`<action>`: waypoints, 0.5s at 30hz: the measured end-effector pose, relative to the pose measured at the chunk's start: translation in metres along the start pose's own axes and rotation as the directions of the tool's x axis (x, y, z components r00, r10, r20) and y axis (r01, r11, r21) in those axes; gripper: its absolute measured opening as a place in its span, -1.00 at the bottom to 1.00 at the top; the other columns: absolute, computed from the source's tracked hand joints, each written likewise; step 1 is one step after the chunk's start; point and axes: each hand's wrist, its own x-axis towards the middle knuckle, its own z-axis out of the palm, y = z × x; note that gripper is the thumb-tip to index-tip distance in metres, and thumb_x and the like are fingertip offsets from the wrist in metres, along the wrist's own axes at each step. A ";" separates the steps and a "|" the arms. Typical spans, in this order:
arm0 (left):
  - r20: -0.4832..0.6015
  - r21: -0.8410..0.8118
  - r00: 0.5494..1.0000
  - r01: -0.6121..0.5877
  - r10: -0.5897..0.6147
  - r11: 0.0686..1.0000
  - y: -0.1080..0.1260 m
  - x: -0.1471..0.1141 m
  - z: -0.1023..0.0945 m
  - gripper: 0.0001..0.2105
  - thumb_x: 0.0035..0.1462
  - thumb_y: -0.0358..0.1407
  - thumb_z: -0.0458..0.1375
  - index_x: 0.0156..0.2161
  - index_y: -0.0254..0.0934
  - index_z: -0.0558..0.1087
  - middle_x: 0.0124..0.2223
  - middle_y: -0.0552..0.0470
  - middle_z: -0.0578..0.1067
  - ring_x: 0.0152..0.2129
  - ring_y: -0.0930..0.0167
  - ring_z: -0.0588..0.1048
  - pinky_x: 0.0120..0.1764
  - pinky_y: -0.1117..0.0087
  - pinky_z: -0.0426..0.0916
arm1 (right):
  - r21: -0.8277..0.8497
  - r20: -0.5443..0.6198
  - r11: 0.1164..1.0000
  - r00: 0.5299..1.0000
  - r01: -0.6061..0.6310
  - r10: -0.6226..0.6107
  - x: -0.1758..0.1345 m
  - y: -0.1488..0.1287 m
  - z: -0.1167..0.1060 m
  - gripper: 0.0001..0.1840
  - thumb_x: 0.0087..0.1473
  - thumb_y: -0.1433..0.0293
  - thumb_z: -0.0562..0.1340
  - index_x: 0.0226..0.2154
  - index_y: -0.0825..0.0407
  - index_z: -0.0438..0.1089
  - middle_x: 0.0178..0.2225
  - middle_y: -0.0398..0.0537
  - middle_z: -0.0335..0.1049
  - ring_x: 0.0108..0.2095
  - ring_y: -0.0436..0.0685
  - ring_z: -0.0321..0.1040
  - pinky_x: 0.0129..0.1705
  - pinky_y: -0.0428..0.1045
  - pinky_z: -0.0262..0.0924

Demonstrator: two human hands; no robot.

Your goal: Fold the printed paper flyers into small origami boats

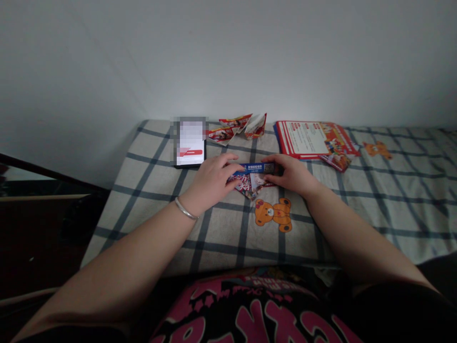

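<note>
A partly folded printed paper leaflet [252, 180] lies on the checked cloth in front of me, with a blue strip along its top and angled flaps below. My left hand [216, 178] grips its left end, the fingers bent over the paper. At the opposite end, my right hand [292, 174] pinches the paper between thumb and fingers, near a small square code. Both hands partly cover the leaflet's ends. A silver bangle [186, 208] circles my left wrist.
A phone [191, 143] with a lit screen lies beyond my left hand. Red folded paper pieces [232, 127] stand near the wall. To the right is a stack of red and white leaflets [303, 138], with a small folded piece [336, 162] against its front edge. Checked cloth [221, 247] covers the surface.
</note>
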 end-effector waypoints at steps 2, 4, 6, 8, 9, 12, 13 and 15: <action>-0.009 0.007 1.000 -0.016 0.016 1.000 0.001 -0.001 0.001 -0.72 0.15 -0.32 0.27 -0.01 -0.25 0.50 0.12 -0.16 0.40 -0.02 0.18 0.46 0.03 0.05 0.40 | -0.013 -0.003 1.000 1.000 0.005 -0.005 0.000 -0.001 0.000 -0.57 0.00 0.27 0.37 -0.03 -0.05 0.43 -0.17 -0.02 0.51 -0.28 0.15 0.43 -0.24 0.05 0.31; -0.018 0.001 0.999 -0.031 0.031 1.000 0.001 -0.001 0.003 -0.73 0.17 -0.32 0.26 -0.01 -0.26 0.50 0.13 -0.17 0.40 0.00 0.18 0.45 0.04 0.04 0.40 | -0.023 0.002 1.000 1.000 0.005 -0.005 0.000 -0.001 0.000 -0.58 0.01 0.29 0.35 -0.02 -0.04 0.43 -0.17 -0.02 0.51 -0.30 0.15 0.42 -0.26 0.05 0.32; -0.020 -0.005 0.999 -0.035 0.035 0.999 0.001 -0.002 0.003 -0.75 0.19 -0.32 0.23 -0.01 -0.25 0.50 0.13 -0.17 0.39 0.01 0.19 0.45 0.05 0.04 0.38 | -0.033 0.001 0.999 1.000 0.006 -0.006 -0.001 0.000 0.000 -0.59 0.04 0.31 0.32 -0.01 -0.03 0.42 -0.18 -0.02 0.51 -0.33 0.13 0.41 -0.27 0.05 0.32; -0.019 -0.009 0.999 -0.030 0.030 1.000 0.002 -0.002 0.003 -0.77 0.21 -0.32 0.20 -0.02 -0.25 0.51 0.14 -0.17 0.38 0.02 0.20 0.45 0.06 0.03 0.38 | -0.044 -0.014 0.999 1.000 0.005 -0.006 -0.001 0.000 0.001 -0.58 0.06 0.32 0.30 0.01 -0.02 0.41 -0.17 -0.01 0.51 -0.35 0.12 0.39 -0.27 0.06 0.33; -0.016 -0.013 0.999 -0.033 0.033 0.999 0.002 -0.001 0.002 -0.77 0.22 -0.30 0.20 -0.03 -0.25 0.51 0.15 -0.17 0.38 0.02 0.20 0.44 0.06 0.03 0.38 | -0.048 -0.021 0.999 1.000 0.002 -0.003 -0.001 0.000 0.001 -0.58 0.07 0.33 0.29 0.02 -0.03 0.39 -0.16 -0.01 0.51 -0.36 0.11 0.38 -0.28 0.06 0.33; 0.005 -0.019 0.998 -0.059 0.059 0.998 0.004 -0.002 -0.001 -0.70 0.18 -0.18 0.25 -0.02 -0.25 0.50 0.17 -0.18 0.37 0.07 0.14 0.41 0.07 -0.02 0.36 | -0.057 -0.042 0.998 0.999 -0.011 0.008 0.000 -0.001 0.002 -0.57 0.06 0.36 0.28 0.03 -0.02 0.38 -0.15 -0.02 0.49 -0.37 0.09 0.36 -0.28 0.05 0.33; 0.017 -0.013 0.997 -0.069 0.070 0.998 0.004 -0.002 -0.002 -0.69 0.17 -0.15 0.26 -0.03 -0.23 0.51 0.17 -0.18 0.37 0.08 0.12 0.39 0.08 -0.03 0.34 | -0.058 -0.044 0.998 0.999 -0.012 0.009 0.000 -0.001 0.002 -0.57 0.05 0.37 0.29 0.02 -0.02 0.38 -0.15 -0.02 0.49 -0.37 0.10 0.36 -0.28 0.05 0.32; 0.038 0.007 0.996 -0.080 0.080 0.997 0.005 -0.002 -0.002 -0.73 0.17 -0.17 0.26 -0.05 -0.20 0.53 0.19 -0.16 0.35 0.09 0.11 0.38 0.09 -0.04 0.32 | -0.055 -0.041 0.998 0.999 -0.007 0.005 0.000 -0.001 0.002 -0.56 0.02 0.37 0.30 0.00 -0.01 0.38 -0.16 -0.03 0.50 -0.33 0.11 0.38 -0.25 0.05 0.32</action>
